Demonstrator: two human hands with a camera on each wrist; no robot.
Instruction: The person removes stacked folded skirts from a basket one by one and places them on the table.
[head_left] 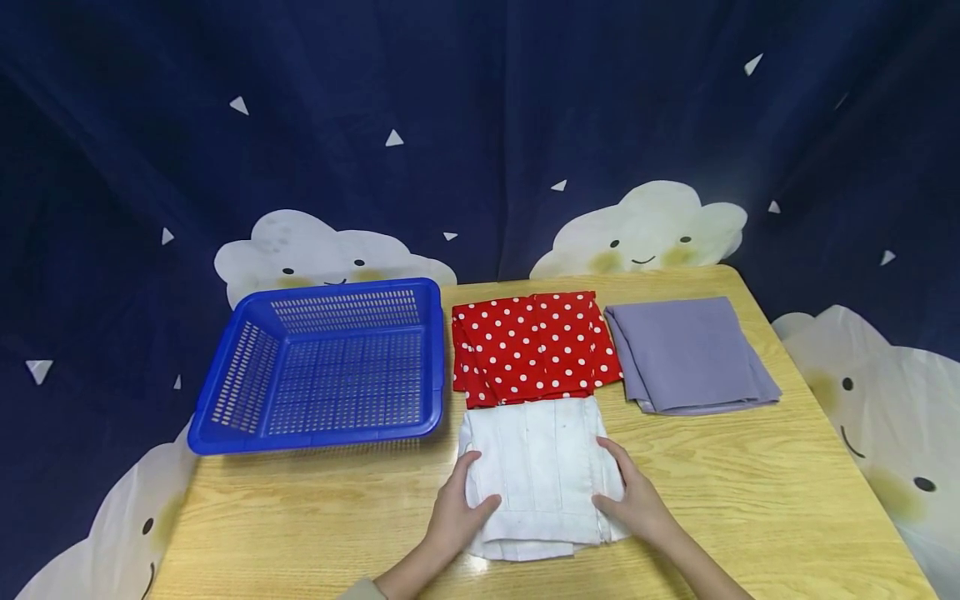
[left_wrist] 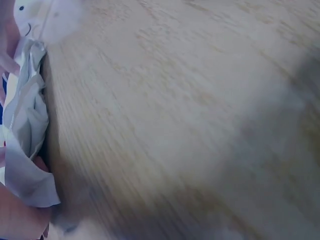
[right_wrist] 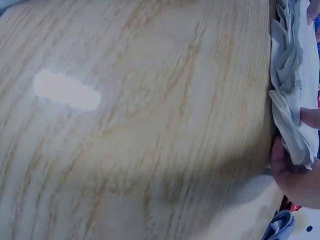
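A folded white garment (head_left: pixel 534 467) lies on the near part of the table, its layered edge showing at the front. My left hand (head_left: pixel 454 510) grips its left side, with the thumb on top. On the opposite side my right hand (head_left: pixel 639 502) holds the garment's right edge. In the right wrist view, the fingers of the right hand (right_wrist: pixel 287 172) reach under the bunched layers while the thumb presses from above. The left wrist view shows the garment's loose folds (left_wrist: pixel 30 115) at the left border, and the left hand (left_wrist: pixel 22 215) partly covered by a hanging flap.
Directly behind the white garment lies a folded red cloth with white dots (head_left: pixel 528 346). A folded grey-purple cloth (head_left: pixel 686 354) is at the back right. To the left stands a blue plastic basket (head_left: pixel 435 367) on the wooden table (head_left: pixel 750 500). A dark blue curtain (head_left: pixel 480 100) hangs behind.
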